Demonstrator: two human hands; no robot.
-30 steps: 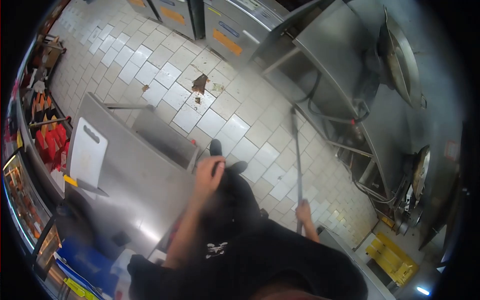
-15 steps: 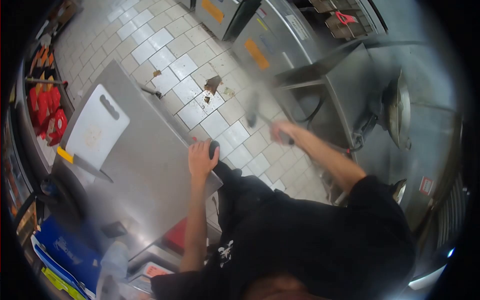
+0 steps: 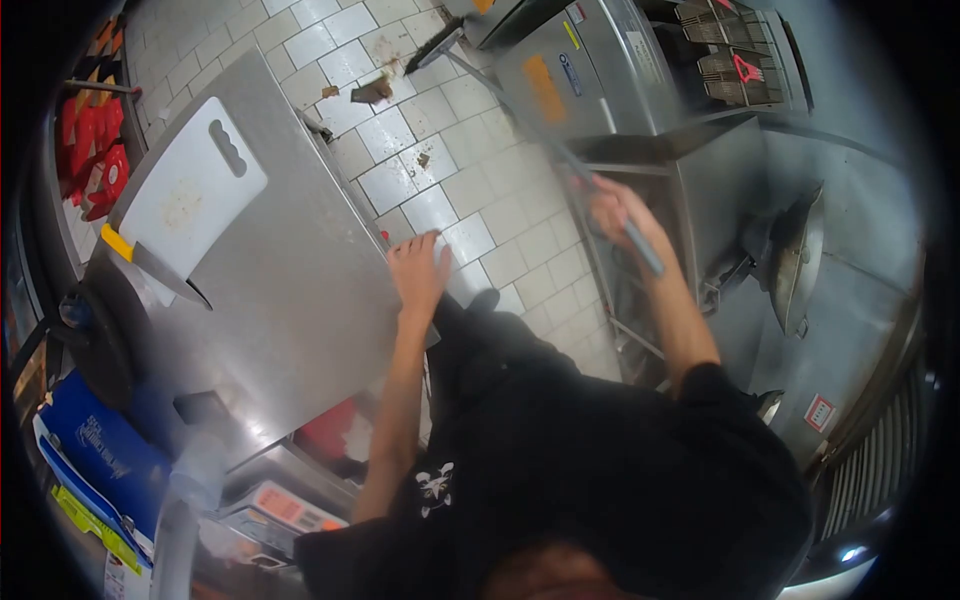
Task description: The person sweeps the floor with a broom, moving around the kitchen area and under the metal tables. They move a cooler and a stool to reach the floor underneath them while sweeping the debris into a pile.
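My right hand (image 3: pixel 622 210) is closed around the grey handle of a broom (image 3: pixel 540 125). The handle slants away over the floor to a dark-bristled head (image 3: pixel 436 46), which lies by the base of the steel cabinets. My left hand (image 3: pixel 418 268) rests on the edge of the steel table (image 3: pixel 300 290), fingers stretched out and holding nothing. Brown debris (image 3: pixel 372 91) lies on the tiles just left of the broom head, and a smaller scrap (image 3: pixel 423 159) is nearer to me.
On the table lie a white cutting board (image 3: pixel 190 190) and a yellow-handled knife (image 3: pixel 150 265). Steel cabinets (image 3: pixel 590 80) line the floor's far right. A wok (image 3: pixel 798 255) stands on the right, and fryer baskets (image 3: pixel 735 75) are at the upper right.
The broom has swung forward, its head moving from mid-floor to beside the cabinets. My right arm reaches farther out. My left hand stays at the table edge, and the view has shifted slightly.
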